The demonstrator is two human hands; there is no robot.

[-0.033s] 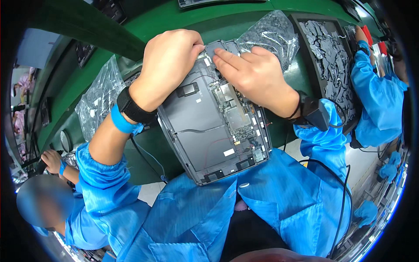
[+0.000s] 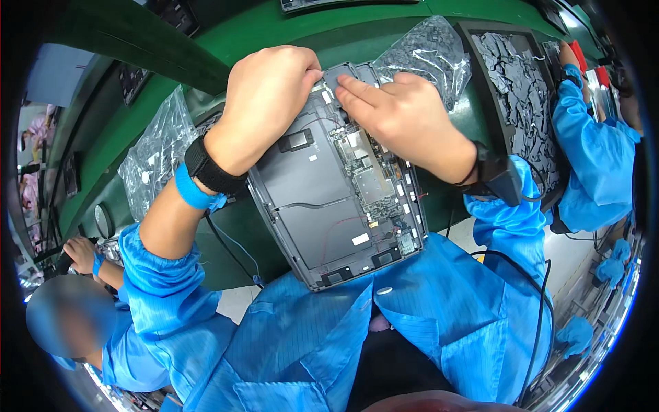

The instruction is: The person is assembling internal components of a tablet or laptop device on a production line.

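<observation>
An opened tablet (image 2: 309,180) lies tilted before me, its near end against my blue smock. Its inside shows flat dark panels, a green and silver circuit board (image 2: 371,180) along the right and thin red wires. My left hand (image 2: 264,103) is closed at the tablet's far left corner; its fingertips are bent down and what they pinch is hidden. My right hand (image 2: 408,117) lies over the far right part, with index and middle fingers stretched out onto a grey patch at the far edge. The other right fingers are partly hidden.
Clear plastic bags (image 2: 159,161) lie on the green bench (image 2: 233,250) at left, and another bag (image 2: 429,62) beyond my right hand. A dark tray (image 2: 495,27) holds many grey pieces at right. Co-workers in blue sleeves (image 2: 594,158) sit on both sides. Cables hang near my right arm.
My right hand and wrist have shifted very slightly to the right, with the fingertips still at the far edge. The left hand and the tablet look the same.
</observation>
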